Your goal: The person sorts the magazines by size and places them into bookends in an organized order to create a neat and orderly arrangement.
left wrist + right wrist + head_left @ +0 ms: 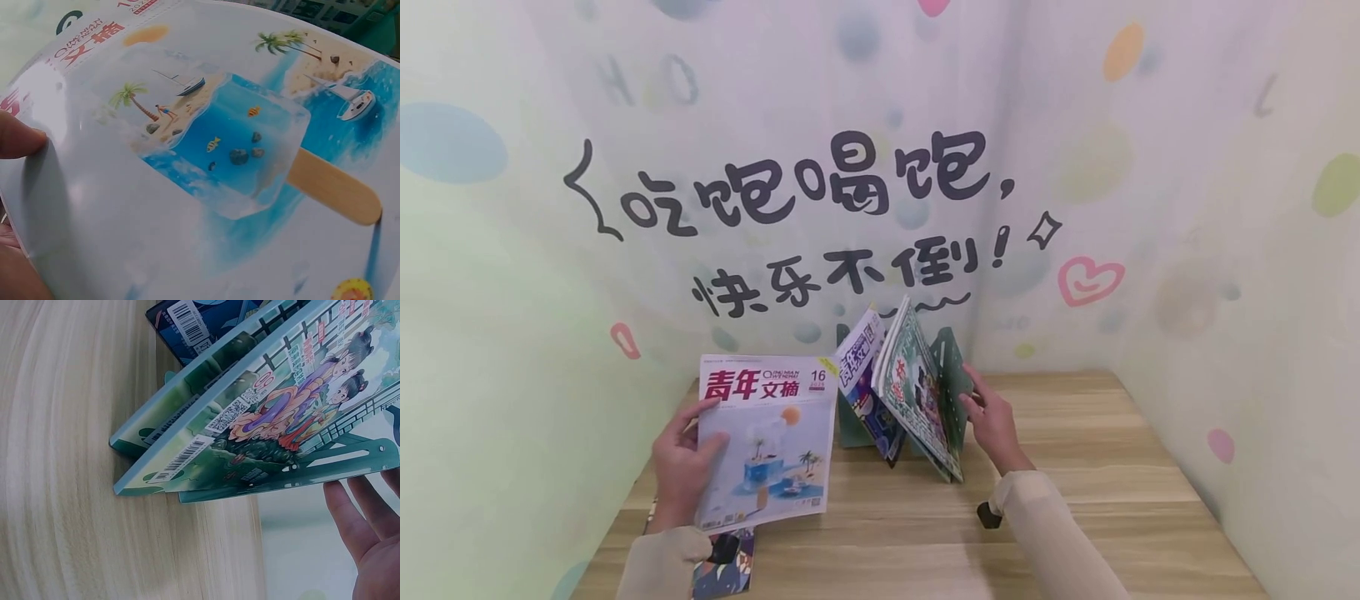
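My left hand (681, 468) pinches a white magazine (775, 475) by its left edge, thumb on the cover, holding it upright above the table. The left wrist view shows the magazine's popsicle picture (237, 150) and my thumb (20, 137). With its fingertips my right hand (997, 427) touches the right side of a green metal bookend (955, 387). Green illustrated books (913, 379) lean in that bookend, two showing in the right wrist view. To their left a dark blue and white magazine (867, 396) leans at a tilt.
The wooden table (1060, 517) meets a printed wall (865, 75) behind and side walls left and right. A colourful book or magazine (730, 575) lies flat at the front left, partly hidden under my left forearm and the held magazine.
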The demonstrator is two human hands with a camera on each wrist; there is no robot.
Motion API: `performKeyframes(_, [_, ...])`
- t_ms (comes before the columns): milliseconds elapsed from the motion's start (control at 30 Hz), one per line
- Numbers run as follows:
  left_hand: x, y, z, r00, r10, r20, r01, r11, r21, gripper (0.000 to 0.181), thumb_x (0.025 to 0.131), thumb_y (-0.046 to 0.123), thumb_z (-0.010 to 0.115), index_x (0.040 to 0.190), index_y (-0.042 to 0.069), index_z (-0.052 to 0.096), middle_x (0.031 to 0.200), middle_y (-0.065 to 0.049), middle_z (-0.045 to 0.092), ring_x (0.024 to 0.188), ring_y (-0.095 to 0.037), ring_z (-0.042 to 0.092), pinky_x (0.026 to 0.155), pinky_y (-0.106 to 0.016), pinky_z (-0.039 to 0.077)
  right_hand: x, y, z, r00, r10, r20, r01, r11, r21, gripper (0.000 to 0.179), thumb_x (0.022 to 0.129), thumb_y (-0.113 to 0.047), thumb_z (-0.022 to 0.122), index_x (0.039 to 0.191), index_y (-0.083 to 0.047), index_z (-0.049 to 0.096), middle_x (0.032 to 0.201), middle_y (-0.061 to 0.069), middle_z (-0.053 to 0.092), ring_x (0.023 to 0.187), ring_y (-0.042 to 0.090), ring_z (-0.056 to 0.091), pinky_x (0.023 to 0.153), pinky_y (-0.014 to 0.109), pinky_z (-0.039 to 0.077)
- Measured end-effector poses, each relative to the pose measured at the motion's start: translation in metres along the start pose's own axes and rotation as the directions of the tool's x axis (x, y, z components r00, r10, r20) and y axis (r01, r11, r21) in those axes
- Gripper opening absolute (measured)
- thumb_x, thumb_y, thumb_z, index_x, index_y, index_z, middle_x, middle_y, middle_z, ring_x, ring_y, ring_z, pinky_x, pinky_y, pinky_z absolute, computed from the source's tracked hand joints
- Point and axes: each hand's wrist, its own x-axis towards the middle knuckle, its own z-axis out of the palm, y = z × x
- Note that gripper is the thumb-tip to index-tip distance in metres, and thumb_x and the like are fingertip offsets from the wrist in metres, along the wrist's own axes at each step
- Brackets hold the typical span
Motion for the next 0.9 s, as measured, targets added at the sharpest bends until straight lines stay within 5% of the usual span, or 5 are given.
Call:
performKeyframes(400, [0.002,0.012,0.017,1.000,-0.024,0.008,0.025,0.990,-0.136,0.041,0.090,-0.006,0.062,0.130,0.004,0.057,0.123,-0.004,0.059,0.093,-0.005,0.067,0.068,-0.022,0.058,-0.001,-0.001,-0.001,1.000,0.000,0.000,0.000,1.000,0.004,0.054,0.100,-0.014,0.055,0.149,-0.030,0.040,0.143,0.020,0.047,0.117,0.042,0.056,0.080,0.047,0.057])
performKeyframes(733, [0.002,0.009,0.051,0.994,-0.101,-0.039,0.092,0.978,-0.189,0.042,0.089,-0.007,0.060,0.128,0.009,0.060,0.123,-0.016,0.062,0.091,-0.010,0.069,0.067,-0.026,0.059,0.000,0.000,0.000,1.000,-0.001,-0.007,0.001,1.000,0.012,0.054,0.100,-0.013,0.056,0.149,-0.030,0.040,0.143,0.020,0.047,0.116,0.042,0.056,0.080,0.046,0.057])
performKeyframes(900, [0.002,0.010,0.068,0.991,-0.116,-0.065,0.102,0.976,-0.194,0.043,0.088,-0.008,0.059,0.127,0.011,0.062,0.126,-0.015,0.061,0.099,-0.025,0.067,0.069,-0.023,0.058,0.001,0.001,0.001,1.000,0.012,-0.005,-0.012,1.000,0.018,0.055,0.100,-0.013,0.055,0.149,-0.033,0.040,0.146,0.016,0.045,0.117,0.041,0.056,0.081,0.046,0.057])
